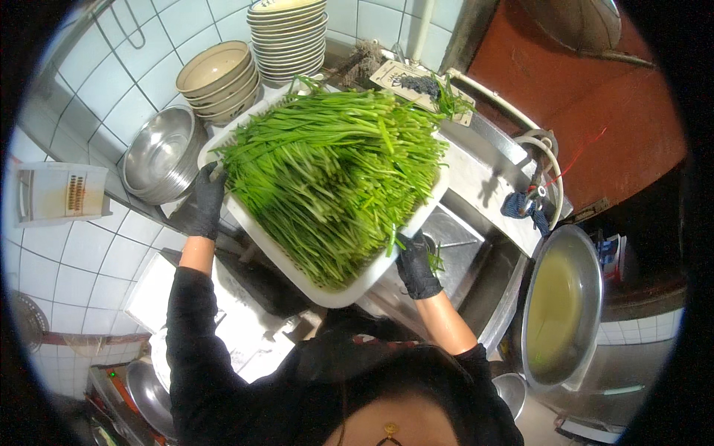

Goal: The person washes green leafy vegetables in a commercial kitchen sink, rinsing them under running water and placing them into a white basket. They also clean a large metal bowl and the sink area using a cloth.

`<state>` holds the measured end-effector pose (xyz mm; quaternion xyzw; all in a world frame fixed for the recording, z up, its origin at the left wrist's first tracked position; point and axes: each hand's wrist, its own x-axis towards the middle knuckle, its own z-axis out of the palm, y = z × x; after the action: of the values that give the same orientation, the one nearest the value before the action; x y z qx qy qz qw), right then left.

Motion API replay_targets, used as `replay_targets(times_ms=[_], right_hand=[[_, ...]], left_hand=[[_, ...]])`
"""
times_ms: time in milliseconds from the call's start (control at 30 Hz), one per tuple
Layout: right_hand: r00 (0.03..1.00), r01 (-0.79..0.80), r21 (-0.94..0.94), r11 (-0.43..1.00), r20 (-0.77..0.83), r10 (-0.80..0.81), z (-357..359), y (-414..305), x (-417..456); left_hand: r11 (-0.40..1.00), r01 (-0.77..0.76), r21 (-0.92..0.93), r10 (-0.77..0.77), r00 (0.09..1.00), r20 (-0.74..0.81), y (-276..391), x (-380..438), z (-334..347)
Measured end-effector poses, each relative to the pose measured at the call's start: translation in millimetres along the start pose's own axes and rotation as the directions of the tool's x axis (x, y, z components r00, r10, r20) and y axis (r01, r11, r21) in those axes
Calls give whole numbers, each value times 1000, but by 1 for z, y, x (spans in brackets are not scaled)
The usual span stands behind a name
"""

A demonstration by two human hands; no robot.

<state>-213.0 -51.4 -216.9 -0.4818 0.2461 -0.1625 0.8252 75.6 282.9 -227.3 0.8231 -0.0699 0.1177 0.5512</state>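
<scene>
A white plastic basket [334,298] heaped with long green leafy stalks, which look like garlic chives [334,167], is in front of me, above the edge of a steel sink. My left hand [207,203], in a black glove, grips its left rim. On the near right rim is my right hand [417,266], gloved in black too, its fingertips partly hidden by the rim. A few cut green pieces lie in the steel sink [454,234] beside that hand.
Stacked steel bowls [162,150], patterned bowls [215,72] and a tall pile of dishes [287,44] stand behind the basket. A board [463,114] holds green scraps. At right are a tap [538,192] and a large steel basin [558,306] of yellowish liquid.
</scene>
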Motion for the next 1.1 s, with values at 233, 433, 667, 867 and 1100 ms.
replay_targets(times_ms=[233, 433, 667, 867, 1100], right_hand=[[995, 79, -40, 996, 59, -76, -55, 21, 8], [995, 60, 78, 995, 78, -66, -62, 23, 1], [991, -125, -31, 992, 45, 126, -30, 4, -16], [973, 73, -523, 849, 224, 55, -37, 2, -13], [943, -219, -177, 960, 215, 255, -38, -10, -29]], left_hand=[[874, -65, 481, 130, 986, -104, -13, -4, -1], [972, -122, 201, 170, 955, -244, -27, -6, 13], [789, -285, 544, 420, 897, -140, 8, 5, 3], [399, -190, 897, 533, 844, -59, 30, 67, -46], [348, -265, 899, 15, 961, 278, -20, 102, -103]])
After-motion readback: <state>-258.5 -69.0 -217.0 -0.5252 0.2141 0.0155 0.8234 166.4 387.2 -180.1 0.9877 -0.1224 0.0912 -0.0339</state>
